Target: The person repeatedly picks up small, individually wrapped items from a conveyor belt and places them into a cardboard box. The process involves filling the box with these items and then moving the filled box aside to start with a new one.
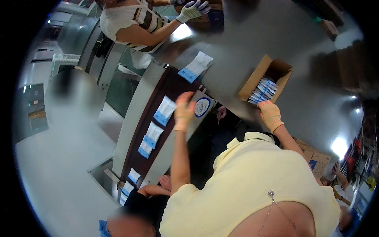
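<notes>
My left hand (184, 111), gloved and blurred by motion, is over the near side of a dark red conveyor belt (158, 91), its fingers apart and nothing visible in them. Beside it on the belt lies a white-and-blue packet (165, 110). Another packet (196, 67) is at the belt's far end, and several more trail toward me. To the right stands an open cardboard box (256, 79) with a row of similar packets (263, 91) in it. My gloved right hand (271, 115) is bent over that box's near edge; its fingertips are partly hidden.
Across the belt's far end a person in striped clothing wears gloves (190, 12) beside another box (215, 19). A person in dark clothing (148, 201) sits close on my left. More cardboard boxes (316, 158) stand behind my right arm. A round blue-ringed label (202, 107) marks the conveyor's end.
</notes>
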A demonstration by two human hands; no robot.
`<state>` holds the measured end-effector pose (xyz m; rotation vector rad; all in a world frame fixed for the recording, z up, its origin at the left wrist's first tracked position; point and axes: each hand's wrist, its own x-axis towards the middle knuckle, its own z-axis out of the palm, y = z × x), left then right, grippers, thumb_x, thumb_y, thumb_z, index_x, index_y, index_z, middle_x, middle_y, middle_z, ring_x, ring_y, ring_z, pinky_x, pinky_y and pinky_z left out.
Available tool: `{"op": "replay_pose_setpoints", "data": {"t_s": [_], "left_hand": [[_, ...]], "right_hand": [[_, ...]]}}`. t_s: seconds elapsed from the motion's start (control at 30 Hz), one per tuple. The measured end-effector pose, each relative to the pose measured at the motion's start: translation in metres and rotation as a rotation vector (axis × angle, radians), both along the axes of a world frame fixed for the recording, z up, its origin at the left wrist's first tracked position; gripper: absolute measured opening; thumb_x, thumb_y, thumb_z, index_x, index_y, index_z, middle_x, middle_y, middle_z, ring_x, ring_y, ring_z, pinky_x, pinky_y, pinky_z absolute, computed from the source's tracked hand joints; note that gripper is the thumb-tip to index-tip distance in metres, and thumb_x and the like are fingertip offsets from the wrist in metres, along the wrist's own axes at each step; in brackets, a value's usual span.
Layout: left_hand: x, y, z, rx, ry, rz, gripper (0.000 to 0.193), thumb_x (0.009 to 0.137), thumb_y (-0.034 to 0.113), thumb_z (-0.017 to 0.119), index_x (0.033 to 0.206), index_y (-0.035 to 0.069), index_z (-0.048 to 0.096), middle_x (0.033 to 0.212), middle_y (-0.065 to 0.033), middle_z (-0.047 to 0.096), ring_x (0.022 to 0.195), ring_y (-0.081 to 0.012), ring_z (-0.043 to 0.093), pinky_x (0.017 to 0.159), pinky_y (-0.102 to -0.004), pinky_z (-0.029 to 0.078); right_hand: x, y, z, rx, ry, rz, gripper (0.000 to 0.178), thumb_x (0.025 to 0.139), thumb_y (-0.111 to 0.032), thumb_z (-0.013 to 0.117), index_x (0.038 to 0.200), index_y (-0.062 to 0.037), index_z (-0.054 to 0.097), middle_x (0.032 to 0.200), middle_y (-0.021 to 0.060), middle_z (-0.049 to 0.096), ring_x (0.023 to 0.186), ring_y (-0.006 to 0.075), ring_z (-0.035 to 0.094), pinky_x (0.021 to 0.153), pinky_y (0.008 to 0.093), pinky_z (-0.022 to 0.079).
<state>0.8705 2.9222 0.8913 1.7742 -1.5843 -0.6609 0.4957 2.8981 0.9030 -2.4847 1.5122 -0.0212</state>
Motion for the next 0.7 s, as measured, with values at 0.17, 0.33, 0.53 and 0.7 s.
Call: {"op": "replay_pose_setpoints", "data": {"t_s": [0.17, 0.33, 0.53, 0.7], "left_hand": [[0.185, 0.101, -0.009, 0.224, -0.38, 0.497, 0.045, 0.076, 0.001, 0.066, 0.12, 0.003, 0.059, 0.113, -0.0136, 0.064, 0.114, -0.0276, 0.058, 0.097, -0.0361, 0.045], [0.154, 0.064, 0.003, 0.463, -0.477, 0.311, 0.049, 0.071, 0.019, 0.078, 0.116, 0.008, 0.062, 0.113, -0.0136, 0.065, 0.109, -0.0288, 0.059, 0.092, -0.0383, 0.047], [0.13, -0.052, -0.002, 0.371, -0.403, 0.126, 0.035, 0.067, 0.03, 0.08, 0.094, 0.009, 0.071, 0.089, -0.0088, 0.071, 0.081, -0.027, 0.067, 0.071, -0.0387, 0.05], [0.084, -0.171, 0.001, 0.246, 0.076, -0.049, 0.035, 0.078, 0.019, 0.072, 0.1, -0.008, 0.066, 0.09, -0.0108, 0.068, 0.078, -0.015, 0.06, 0.072, -0.0287, 0.047]], "right_hand": [[0.007, -0.004, 0.005, 0.023, 0.032, 0.016, 0.013, 0.075, -0.012, 0.065, 0.087, -0.0101, 0.06, 0.085, 0.0057, 0.062, 0.088, 0.0256, 0.059, 0.073, 0.039, 0.051], [0.011, -0.006, 0.006, 0.023, 0.041, -0.034, 0.011, 0.077, -0.012, 0.063, 0.088, -0.0106, 0.06, 0.086, 0.0055, 0.061, 0.088, 0.0248, 0.059, 0.072, 0.0394, 0.051], [0.016, -0.01, 0.01, 0.094, 0.101, -0.061, 0.011, 0.078, -0.012, 0.062, 0.089, -0.0115, 0.062, 0.088, 0.0054, 0.062, 0.089, 0.0245, 0.059, 0.071, 0.0387, 0.052], [0.016, -0.009, 0.016, 0.136, 0.091, -0.108, 0.011, 0.079, -0.012, 0.061, 0.089, -0.0114, 0.062, 0.087, 0.0056, 0.062, 0.09, 0.0248, 0.059, 0.071, 0.0388, 0.052]]}}
